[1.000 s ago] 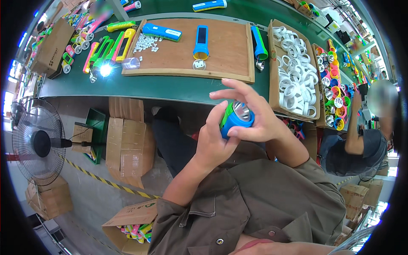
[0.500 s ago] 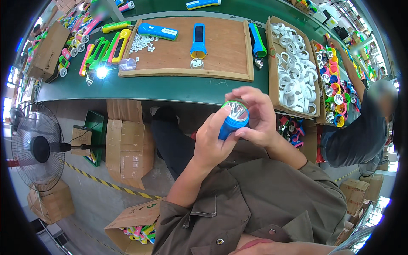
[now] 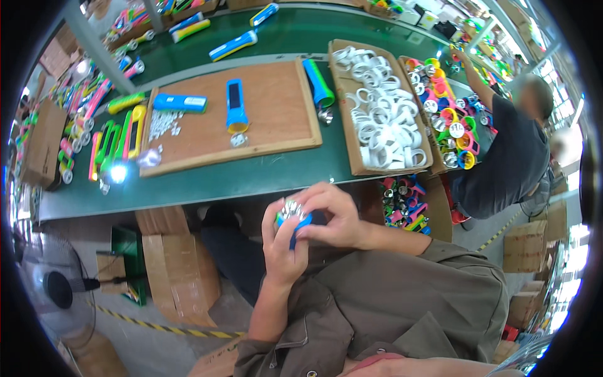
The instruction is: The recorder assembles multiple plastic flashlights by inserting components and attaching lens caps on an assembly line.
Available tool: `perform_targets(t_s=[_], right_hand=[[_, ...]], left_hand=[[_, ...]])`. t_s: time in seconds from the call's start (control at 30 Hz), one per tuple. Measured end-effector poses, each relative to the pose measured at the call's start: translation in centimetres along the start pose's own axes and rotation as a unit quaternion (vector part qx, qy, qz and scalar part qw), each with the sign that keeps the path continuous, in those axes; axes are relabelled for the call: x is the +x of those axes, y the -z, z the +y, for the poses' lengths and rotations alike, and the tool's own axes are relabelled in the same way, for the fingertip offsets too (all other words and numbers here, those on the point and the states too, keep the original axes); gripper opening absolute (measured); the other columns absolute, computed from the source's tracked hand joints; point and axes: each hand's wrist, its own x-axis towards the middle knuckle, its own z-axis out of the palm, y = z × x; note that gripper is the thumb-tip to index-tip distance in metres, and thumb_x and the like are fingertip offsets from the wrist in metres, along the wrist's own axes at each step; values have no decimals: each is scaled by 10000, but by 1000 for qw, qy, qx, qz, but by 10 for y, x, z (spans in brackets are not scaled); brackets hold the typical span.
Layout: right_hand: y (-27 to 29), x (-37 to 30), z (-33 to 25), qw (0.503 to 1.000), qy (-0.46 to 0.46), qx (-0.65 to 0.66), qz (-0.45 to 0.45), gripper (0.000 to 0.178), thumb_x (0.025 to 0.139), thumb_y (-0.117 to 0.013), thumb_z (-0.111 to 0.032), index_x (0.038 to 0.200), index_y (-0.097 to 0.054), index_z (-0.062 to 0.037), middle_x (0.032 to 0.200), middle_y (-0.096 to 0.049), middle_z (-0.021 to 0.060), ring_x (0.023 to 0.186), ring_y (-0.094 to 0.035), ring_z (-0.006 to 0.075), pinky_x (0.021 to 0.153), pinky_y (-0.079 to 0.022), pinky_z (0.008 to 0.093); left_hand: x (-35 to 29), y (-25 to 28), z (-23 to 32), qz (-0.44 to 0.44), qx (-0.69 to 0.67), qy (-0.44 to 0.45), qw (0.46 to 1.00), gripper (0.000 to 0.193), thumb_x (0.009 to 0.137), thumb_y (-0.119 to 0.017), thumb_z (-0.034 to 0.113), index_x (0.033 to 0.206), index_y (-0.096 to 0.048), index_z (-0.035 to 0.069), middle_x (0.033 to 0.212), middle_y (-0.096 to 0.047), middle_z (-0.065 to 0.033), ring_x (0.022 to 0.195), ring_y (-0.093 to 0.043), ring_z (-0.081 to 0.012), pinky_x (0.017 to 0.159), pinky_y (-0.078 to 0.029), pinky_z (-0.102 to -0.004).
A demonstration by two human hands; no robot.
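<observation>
Head torch point(image 3: 303, 223) held up between both hands, near side of the green bench point(image 3: 207, 196), clear of its edge. Left hand point(image 3: 282, 251) wraps the blue body, fingers bent round it, one lying across the front of the head. Right hand point(image 3: 335, 217) comes in from the right – thumb against the blue part, forefinger arched over toward the rim, a gap between the two; can't tell if the forefinger tip touches. Silver reflector point(image 3: 291, 209) faces up and away, partly covered.

Change: half a second back the right fingers stood raised and more spread, the reflector's face more open to view; now they've curled in closer. Reads as handling of the head going on, not finished. View has also swung, so the bench sits further left in it.

On the wooden board point(image 3: 276, 129), unchanged: a blue torch with dark panel point(image 3: 235, 100), open end near; another blue torch point(image 3: 180, 103) lying far left; white bits point(image 3: 164, 123) by it. Lit torch point(image 3: 118, 172) left of the board. Right: blue-green torch point(image 3: 318, 87), then carton point(image 3: 391, 171) of white rings point(image 3: 386, 116). Co-worker point(image 3: 502, 160) far right, arm reaching out.
</observation>
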Motion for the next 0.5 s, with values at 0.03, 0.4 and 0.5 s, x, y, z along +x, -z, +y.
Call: perform_targets(t_s=[0.03,0.4,0.5], right_hand=[[0,-3,-2,999,7,-35,-14,323,708,-882,-129,944,-674,-53,1055,-664,139,1011,-661,273,839,-535,354],[-3,-43,15,982,-158,2,-100,275,735,-853,-103,925,-666,-33,971,-637,100,929,-633,197,780,-547,296],[-9,-40,14,981,-174,34,-72,289,737,-854,-108,936,-657,-37,987,-634,104,934,-627,194,773,-547,291]], left_hand=[[-10,-2,0,2,-1,25,1000,409,819,-691,6,1193,-540,73,1324,-467,-289,1116,-587,-422,901,-517,-458],[-74,-13,-2,-56,-80,150,984,730,725,-757,12,1333,-363,99,1415,-334,-265,1271,-439,-381,1028,-405,-457],[-75,-16,-14,-43,-31,121,991,735,714,-769,9,1326,-374,103,1393,-345,-269,1250,-454,-378,1007,-421,-464]])
